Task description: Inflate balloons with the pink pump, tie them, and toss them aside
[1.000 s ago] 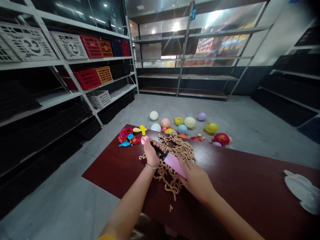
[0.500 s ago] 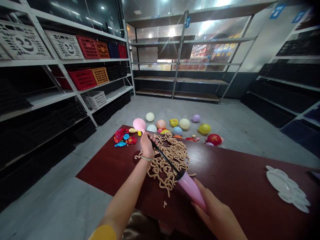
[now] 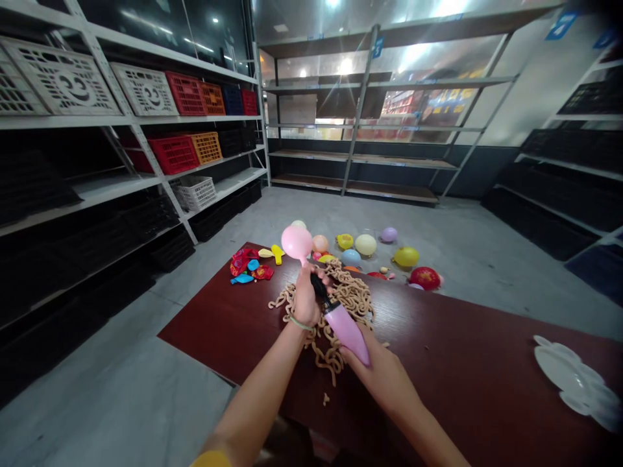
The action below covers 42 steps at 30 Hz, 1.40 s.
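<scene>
A pink hand pump (image 3: 348,332) slants up and left across the table. My right hand (image 3: 377,363) is wrapped round its pink barrel. At the pump's black front end, my left hand (image 3: 309,298) grips the nozzle together with the neck of a pink balloon (image 3: 296,242). The balloon is partly filled and points up, away from me. Under and behind the hands lies a heap of tan, noodle-like strands (image 3: 353,295), partly hidden by the pump. Just left of the balloon are flat yellow balloons (image 3: 277,253) and flat red balloons (image 3: 242,261).
The dark red table (image 3: 448,344) carries a white scalloped plate (image 3: 567,373) at the right. Beyond its far edge, several inflated balloons (image 3: 365,244) lie on the grey floor (image 3: 257,214). Shelves with crates (image 3: 174,154) line the left; a metal rack (image 3: 316,155) stands at the back.
My right hand has pushed the pink barrel up and left toward my left hand, covering the black rod. The pink balloon has grown larger. The view has shifted slightly.
</scene>
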{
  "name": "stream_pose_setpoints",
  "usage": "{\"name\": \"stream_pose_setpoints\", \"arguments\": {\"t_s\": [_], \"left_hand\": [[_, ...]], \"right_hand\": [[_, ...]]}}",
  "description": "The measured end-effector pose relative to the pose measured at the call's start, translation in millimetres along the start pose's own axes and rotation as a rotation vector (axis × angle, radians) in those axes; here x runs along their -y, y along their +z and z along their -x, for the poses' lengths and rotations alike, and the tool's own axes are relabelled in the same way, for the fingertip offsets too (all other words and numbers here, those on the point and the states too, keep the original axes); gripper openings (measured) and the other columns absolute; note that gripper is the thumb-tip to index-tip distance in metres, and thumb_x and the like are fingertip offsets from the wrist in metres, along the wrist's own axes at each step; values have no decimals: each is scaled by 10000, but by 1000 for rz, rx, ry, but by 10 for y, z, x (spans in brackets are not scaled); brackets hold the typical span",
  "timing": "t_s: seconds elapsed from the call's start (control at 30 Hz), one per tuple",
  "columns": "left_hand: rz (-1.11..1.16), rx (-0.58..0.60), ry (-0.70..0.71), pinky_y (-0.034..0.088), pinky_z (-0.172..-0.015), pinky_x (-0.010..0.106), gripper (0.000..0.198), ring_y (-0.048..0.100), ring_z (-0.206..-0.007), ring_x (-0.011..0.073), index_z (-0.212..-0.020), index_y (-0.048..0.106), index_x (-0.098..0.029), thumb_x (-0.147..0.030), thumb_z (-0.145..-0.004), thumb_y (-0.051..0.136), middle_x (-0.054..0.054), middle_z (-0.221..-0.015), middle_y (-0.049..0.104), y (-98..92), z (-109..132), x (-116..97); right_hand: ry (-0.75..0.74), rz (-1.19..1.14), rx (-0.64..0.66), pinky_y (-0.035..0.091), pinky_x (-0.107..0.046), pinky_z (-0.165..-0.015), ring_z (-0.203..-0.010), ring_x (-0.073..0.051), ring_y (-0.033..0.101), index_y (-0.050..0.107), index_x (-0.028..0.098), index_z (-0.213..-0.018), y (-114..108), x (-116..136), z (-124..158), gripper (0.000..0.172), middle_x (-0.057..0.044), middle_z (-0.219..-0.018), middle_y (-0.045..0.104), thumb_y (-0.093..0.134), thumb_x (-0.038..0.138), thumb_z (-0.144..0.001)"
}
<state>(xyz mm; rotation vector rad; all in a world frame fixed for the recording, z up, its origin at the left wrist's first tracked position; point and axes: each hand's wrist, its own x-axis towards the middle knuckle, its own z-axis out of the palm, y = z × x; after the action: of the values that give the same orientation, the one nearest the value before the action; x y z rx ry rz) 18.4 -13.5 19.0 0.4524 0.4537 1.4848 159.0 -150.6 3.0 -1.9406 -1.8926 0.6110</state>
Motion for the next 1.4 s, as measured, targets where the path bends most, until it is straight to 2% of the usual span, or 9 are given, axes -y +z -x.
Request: {"name": "stream_pose_setpoints", "arguments": {"t_s": [0.13,0.23,0.4,0.6,0.73,0.93,1.03,1.17,1.4], "left_hand": [[-27,11,-48,314,-367,162,288,419,-467,71,-832,447,-212,-443,-864,616,-49,-646,420,2,30,56],[-89,-51,-38,257,-336,163,236,351,-409,57,-806,434,-211,-386,-876,577,-63,-610,388,-42,-68,2],[-174,-218,37,216,-331,157,201,338,-382,58,-778,412,-215,-334,-886,533,-73,-573,361,-197,-356,-337],[-166,-232,88,206,-340,154,184,337,-388,51,-773,408,-208,-298,-892,517,-71,-583,360,-254,-470,-662],[-131,-204,118,193,-343,149,197,319,-391,47,-783,404,-211,-313,-887,537,-74,-589,348,-173,-334,-539],[-143,-62,-58,280,-372,163,247,391,-446,64,-793,423,-205,-382,-885,569,-51,-618,406,-18,-3,-180],[-145,-80,-60,277,-367,168,252,375,-431,63,-788,419,-206,-389,-890,559,-53,-611,398,10,71,-118],[-179,-174,-23,226,-339,174,213,330,-386,61,-773,403,-212,-341,-895,522,-64,-582,366,-42,-8,-179],[-202,-267,66,206,-344,147,198,331,-386,46,-754,403,-207,-276,-852,560,-74,-579,356,-178,-427,-484]], "right_hand": [[-13,-54,15,534,-363,-821,-1106,-313,673,429,263,-1436,-28,124,-40,563,-90,-1302,655,493,478,-920],[-34,-86,16,534,-362,-852,-1154,-311,648,404,236,-1461,-12,81,44,604,-101,-1346,624,523,448,-907],[-99,-33,13,541,-376,-879,-1125,-304,665,452,237,-1442,32,-120,301,587,-101,-1370,606,567,358,-879],[-133,-44,-19,543,-364,-890,-1123,-292,667,483,244,-1423,89,-177,507,551,-96,-1350,622,558,356,-888],[-93,-37,-58,544,-380,-848,-1068,-313,690,473,241,-1426,145,-78,418,547,-99,-1321,643,531,399,-905],[-59,-64,-64,530,-351,-790,-1059,-314,693,431,237,-1442,86,162,115,552,-109,-1251,682,511,426,-930],[-71,-74,-65,527,-362,-805,-1067,-316,687,429,235,-1442,71,243,68,553,-116,-1287,659,516,424,-930],[-98,-63,-66,542,-357,-768,-1024,-310,704,405,250,-1453,140,189,160,550,-114,-1317,636,517,378,-930],[-149,-20,-80,558,-371,-826,-1018,-286,707,404,252,-1468,189,-154,431,571,-108,-1327,633,523,382,-924]]}}
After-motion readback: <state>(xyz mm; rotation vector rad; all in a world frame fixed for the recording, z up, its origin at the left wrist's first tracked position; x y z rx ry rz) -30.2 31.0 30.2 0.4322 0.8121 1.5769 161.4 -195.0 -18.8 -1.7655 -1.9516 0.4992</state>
